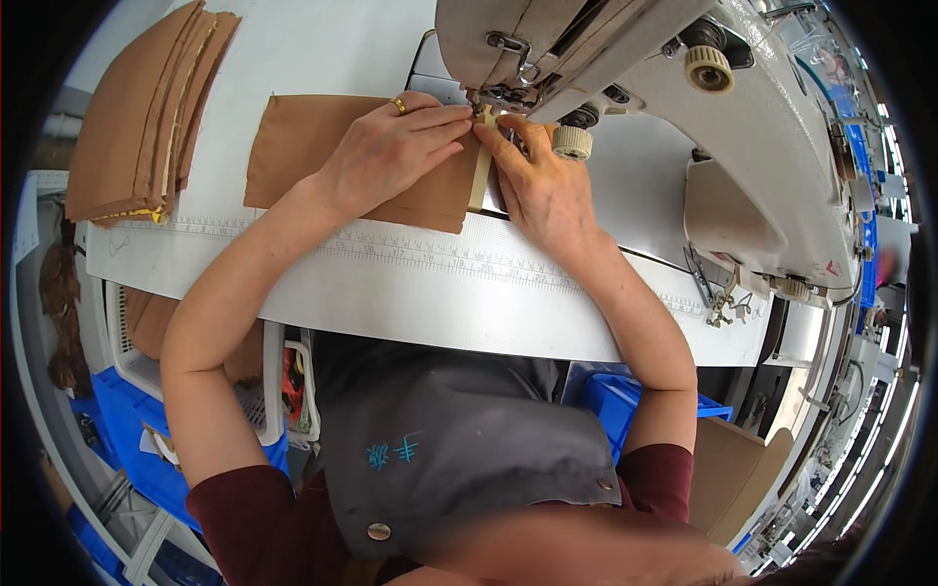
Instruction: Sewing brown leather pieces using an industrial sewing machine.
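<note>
A rectangular brown fabric panel (pixel 293 146) lies on the white sewing table under the head of a sewing machine (pixel 576 49). Along the panel's right edge runs a narrow cream strip (pixel 482 181), which leads up to the presser foot (pixel 479 103). My left hand (pixel 391 142), a ring on one finger, rests flat on the panel with its fingers stretched toward the foot. Just right of the foot, my right hand (pixel 542 181) has bent fingers closed at the top of the strip. Its thumb is partly hidden.
A stack of brown fabric panels (pixel 137 117) stands at the left. A printed ruler (pixel 410 252) runs along the table's front. Scissor-like snips (pixel 699 273) and small metal parts (pixel 725 308) lie at the right. Below the table are a white basket (pixel 274 391) and blue bins (pixel 611 400).
</note>
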A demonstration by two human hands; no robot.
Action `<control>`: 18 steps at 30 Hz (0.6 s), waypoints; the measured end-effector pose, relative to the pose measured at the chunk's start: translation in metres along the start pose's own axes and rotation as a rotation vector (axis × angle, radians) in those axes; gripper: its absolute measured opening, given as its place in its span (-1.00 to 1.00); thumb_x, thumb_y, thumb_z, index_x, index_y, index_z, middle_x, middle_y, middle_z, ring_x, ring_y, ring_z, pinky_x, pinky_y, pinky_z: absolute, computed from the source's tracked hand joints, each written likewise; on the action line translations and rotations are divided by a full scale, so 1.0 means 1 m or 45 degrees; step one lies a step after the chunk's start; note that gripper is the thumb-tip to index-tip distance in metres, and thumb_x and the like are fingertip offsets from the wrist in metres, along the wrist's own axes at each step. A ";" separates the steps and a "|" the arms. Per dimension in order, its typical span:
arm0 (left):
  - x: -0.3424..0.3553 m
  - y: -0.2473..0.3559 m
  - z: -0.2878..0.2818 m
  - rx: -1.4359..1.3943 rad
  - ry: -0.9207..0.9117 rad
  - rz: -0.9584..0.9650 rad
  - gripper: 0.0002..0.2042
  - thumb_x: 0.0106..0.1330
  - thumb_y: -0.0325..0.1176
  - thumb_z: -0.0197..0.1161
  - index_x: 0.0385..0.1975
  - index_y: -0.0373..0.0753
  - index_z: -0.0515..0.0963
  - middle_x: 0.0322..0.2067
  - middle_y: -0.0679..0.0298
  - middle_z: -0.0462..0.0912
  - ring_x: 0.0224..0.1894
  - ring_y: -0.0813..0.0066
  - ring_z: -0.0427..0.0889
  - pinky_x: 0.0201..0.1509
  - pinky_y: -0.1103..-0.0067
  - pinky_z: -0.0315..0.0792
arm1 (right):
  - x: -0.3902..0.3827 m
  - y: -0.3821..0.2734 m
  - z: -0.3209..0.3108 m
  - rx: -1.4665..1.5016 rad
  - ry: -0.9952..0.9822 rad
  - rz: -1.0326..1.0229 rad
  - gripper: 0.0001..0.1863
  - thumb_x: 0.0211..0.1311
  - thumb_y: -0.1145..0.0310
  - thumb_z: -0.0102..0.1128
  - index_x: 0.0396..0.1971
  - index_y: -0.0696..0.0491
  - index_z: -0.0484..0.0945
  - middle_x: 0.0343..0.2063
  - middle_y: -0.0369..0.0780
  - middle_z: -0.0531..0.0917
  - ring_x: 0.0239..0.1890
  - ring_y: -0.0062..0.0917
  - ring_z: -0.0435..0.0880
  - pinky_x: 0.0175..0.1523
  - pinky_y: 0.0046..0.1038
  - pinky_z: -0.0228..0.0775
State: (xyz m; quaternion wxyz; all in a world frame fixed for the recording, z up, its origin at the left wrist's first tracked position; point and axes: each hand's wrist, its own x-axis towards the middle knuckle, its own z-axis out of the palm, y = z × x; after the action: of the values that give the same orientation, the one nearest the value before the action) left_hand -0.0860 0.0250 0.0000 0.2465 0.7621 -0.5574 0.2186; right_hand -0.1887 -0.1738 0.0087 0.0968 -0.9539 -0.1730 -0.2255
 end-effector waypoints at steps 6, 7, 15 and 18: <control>0.003 -0.001 -0.001 -0.011 -0.011 -0.014 -0.78 0.19 -0.39 0.31 -0.17 -0.27 0.66 -0.09 0.36 0.69 -0.05 0.45 0.59 -0.01 0.60 0.56 | -0.002 -0.002 -0.010 0.031 -0.049 -0.089 -0.56 0.02 0.52 0.25 -0.01 0.01 0.62 -0.02 -0.23 0.60 -0.16 -0.38 0.62 -0.25 -0.42 0.50; 0.000 0.003 -0.002 -0.017 -0.023 -0.013 -0.77 0.19 -0.39 0.31 -0.16 -0.27 0.65 -0.08 0.37 0.68 -0.05 0.45 0.59 -0.01 0.60 0.56 | -0.007 -0.008 -0.012 0.029 -0.048 -0.086 -0.56 0.02 0.52 0.25 -0.01 0.01 0.62 -0.02 -0.23 0.60 -0.16 -0.38 0.62 -0.25 -0.42 0.50; 0.006 -0.013 0.004 -0.044 -0.034 0.010 -0.76 0.19 -0.40 0.30 -0.14 -0.27 0.63 -0.09 0.36 0.68 -0.04 0.42 0.59 0.00 0.58 0.56 | -0.014 -0.013 -0.014 0.249 0.020 -0.252 -0.60 -0.09 0.53 0.27 -0.13 0.05 0.68 -0.02 -0.28 0.66 -0.11 -0.42 0.58 -0.01 -0.41 0.39; 0.012 -0.022 0.008 -0.075 -0.009 -0.047 -0.80 0.21 -0.40 0.29 -0.19 -0.26 0.63 -0.14 0.35 0.68 -0.03 0.40 0.60 0.00 0.56 0.56 | -0.011 -0.009 -0.013 0.261 0.041 -0.241 -0.58 -0.11 0.59 0.27 -0.13 0.03 0.68 0.00 -0.29 0.66 -0.14 -0.42 0.58 -0.05 -0.42 0.42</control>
State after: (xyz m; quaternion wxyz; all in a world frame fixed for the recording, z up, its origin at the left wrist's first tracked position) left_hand -0.0616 0.0169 -0.0022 0.2709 0.7654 -0.5503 0.1949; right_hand -0.2061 -0.1722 0.0157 0.1748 -0.9146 -0.2829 -0.2299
